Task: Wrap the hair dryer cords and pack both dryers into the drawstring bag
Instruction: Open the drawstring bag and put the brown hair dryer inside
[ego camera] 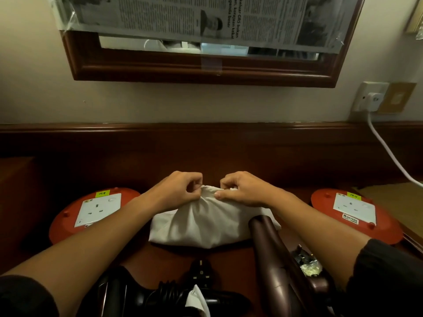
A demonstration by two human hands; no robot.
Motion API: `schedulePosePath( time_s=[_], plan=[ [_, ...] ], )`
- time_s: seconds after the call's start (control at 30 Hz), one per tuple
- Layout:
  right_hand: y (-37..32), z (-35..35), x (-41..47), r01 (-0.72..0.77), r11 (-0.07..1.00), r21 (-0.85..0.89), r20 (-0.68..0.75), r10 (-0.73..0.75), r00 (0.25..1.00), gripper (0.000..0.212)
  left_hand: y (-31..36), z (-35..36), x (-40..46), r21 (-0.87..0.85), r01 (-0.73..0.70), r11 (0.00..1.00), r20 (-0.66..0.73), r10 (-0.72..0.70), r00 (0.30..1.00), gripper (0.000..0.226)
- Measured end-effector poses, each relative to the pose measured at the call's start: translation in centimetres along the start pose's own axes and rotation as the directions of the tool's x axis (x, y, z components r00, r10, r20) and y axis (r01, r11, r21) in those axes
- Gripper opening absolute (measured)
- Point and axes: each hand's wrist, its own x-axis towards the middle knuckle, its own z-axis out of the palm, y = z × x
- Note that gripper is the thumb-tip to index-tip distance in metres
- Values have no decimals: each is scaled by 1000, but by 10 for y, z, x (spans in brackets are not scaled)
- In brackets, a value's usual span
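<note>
A white drawstring bag (201, 225) lies on the dark wooden desk, its gathered mouth pointing away from me. My left hand (180, 188) and my right hand (240, 188) both pinch the fabric at that mouth, close together. A maroon hair dryer (274, 255) lies just right of the bag, its barrel touching the bag's right corner. A black hair dryer (160, 296) rests at the near edge with its black plug (201, 271) beside it and a white tag on its cord.
Two red round extension reels with white sockets sit left (91, 213) and right (357, 213) of the bag. A white cable (386, 152) runs from a wall plug at the right. A wood-framed mirror (206, 67) covered with newspaper hangs above the desk's raised back.
</note>
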Motion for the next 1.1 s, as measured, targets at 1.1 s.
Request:
schedulePosePath(
  time_s=[1.1],
  plan=[
    [13,-53,-32,-300,860,-413,-116,277,954,23,-12,-56,-21,320,267,909,37,-294,955,59]
  ],
)
